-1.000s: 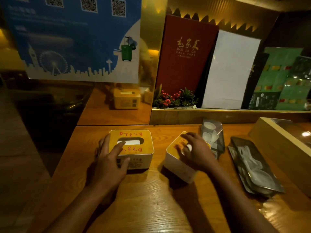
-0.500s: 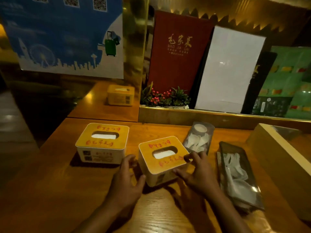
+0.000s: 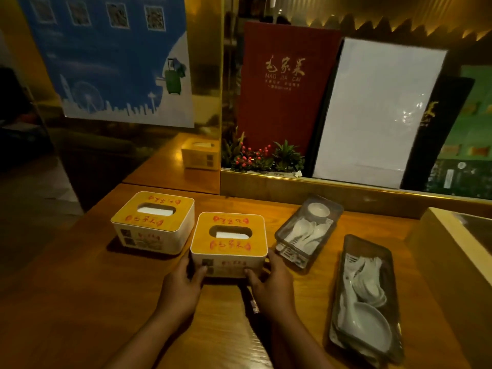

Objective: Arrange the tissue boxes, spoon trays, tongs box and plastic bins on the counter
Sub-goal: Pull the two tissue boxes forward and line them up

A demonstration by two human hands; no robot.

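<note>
Two white tissue boxes with yellow tops stand on the wooden counter [image 3: 80,302]. The nearer tissue box [image 3: 228,239] is gripped from both sides: my left hand [image 3: 181,286] holds its left front corner, my right hand [image 3: 271,286] its right front corner. The other tissue box [image 3: 153,222] sits just behind and to the left, close to it. A clear spoon tray [image 3: 308,230] with white spoons and a small bowl lies to the right, angled. A second, longer spoon tray [image 3: 366,296] lies nearer the right edge.
A pale wooden box [image 3: 452,251] stands at the far right. Behind the counter runs a gold ledge with a red menu [image 3: 285,83], a white board [image 3: 372,110] and a small berry plant [image 3: 255,158]. A mirrored panel at the back left reflects a tissue box.
My left hand left the far tissue box and both hands closed on the nearer one, which turned square to me and now sits next to the other box.
</note>
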